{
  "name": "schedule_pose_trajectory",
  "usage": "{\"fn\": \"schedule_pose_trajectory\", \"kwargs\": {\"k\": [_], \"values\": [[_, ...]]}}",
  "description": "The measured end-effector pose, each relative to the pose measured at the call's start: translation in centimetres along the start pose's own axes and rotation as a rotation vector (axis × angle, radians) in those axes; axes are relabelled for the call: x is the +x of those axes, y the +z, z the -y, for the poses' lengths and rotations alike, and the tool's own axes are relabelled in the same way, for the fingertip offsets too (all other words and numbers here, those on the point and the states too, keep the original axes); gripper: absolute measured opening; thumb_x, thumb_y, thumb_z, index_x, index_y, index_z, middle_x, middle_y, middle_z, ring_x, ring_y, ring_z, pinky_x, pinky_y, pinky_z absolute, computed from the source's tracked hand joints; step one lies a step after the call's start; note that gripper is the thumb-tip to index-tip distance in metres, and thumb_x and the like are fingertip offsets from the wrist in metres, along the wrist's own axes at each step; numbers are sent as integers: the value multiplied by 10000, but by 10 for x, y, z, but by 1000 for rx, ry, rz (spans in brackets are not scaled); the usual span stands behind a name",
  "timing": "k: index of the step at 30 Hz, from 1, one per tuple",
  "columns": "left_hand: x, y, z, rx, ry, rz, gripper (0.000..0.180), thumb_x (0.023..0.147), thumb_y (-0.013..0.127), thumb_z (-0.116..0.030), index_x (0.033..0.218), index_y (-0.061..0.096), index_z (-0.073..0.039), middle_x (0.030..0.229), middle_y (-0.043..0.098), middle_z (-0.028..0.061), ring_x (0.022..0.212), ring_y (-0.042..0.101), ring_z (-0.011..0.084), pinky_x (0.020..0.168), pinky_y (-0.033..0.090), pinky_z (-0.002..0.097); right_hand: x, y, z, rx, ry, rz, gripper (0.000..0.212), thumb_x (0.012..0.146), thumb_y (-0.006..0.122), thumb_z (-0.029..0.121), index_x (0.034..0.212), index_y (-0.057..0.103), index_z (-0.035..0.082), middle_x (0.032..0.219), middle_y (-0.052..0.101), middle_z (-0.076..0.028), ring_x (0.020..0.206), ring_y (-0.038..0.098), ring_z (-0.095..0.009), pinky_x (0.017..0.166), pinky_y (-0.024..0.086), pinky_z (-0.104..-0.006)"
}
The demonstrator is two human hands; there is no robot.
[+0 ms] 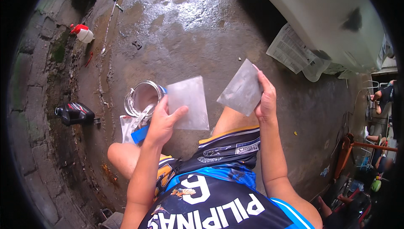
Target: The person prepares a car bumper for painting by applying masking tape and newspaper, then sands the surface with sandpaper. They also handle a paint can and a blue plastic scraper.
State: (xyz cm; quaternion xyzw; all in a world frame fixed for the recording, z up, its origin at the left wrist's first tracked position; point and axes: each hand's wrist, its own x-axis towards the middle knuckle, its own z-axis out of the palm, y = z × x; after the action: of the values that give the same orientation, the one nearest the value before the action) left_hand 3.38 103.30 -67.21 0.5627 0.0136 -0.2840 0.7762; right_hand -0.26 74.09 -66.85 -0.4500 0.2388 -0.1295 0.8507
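My left hand [158,121] grips a thin grey square plate [189,102] by its left edge, thumb across its face. A similar plate [240,88], tilted and smeared with paler streaks, is in my right hand [267,98], held along its right edge. The two plates are apart, above my knees. Just left of my left hand stands an open round tin [130,102] with pale smears on its rim. A pale, smeared strip [141,116] lies against the tin's near side. Beside it is a flat blue piece [139,134], partly hidden by my forearm.
A black plastic bottle [75,113] lies at left, with a red-and-white spray bottle [83,33] farther off. A pale grey car body panel [320,1] hangs over newspaper [290,48] at far right. A brick wall [29,115] runs along the left; other people sit at far right.
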Motion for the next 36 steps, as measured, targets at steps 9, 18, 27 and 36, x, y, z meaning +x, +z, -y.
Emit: {"fn": "schedule_pose_trajectory", "kwargs": {"k": [9,18,27,36], "values": [[1,102,-17,1145,667,96,560,732,648,-3,1280,552,-66,1118,648,147,952,653,361,770,562,407,-21,42,-30,374,76,388,687,1021,443,497,1504,341,19,1486,448,-186,1292,509,-304,1084,446,-420],[40,125,0,1118,778,-235,394,865,618,-94,1254,604,-35,1121,666,191,924,680,360,729,564,410,-41,30,-36,155,92,373,796,1012,409,617,1514,347,2,1484,468,-122,1362,465,-238,1135,368,-376],[16,113,-41,1257,1068,262,384,839,629,-39,1222,642,-17,1118,702,160,942,704,323,790,580,418,-34,7,37,-1399,-670,440,625,787,670,62,1391,527,-10,1246,572,-176,1163,546,-359,1034,400,-445],[55,55,-69,514,532,63,302,913,740,-171,1165,630,-47,1023,734,77,894,697,149,757,548,304,-54,24,29,-1308,-710,521,755,780,778,227,1422,485,-42,1288,539,-212,1223,513,-364,1044,381,-446]]}}
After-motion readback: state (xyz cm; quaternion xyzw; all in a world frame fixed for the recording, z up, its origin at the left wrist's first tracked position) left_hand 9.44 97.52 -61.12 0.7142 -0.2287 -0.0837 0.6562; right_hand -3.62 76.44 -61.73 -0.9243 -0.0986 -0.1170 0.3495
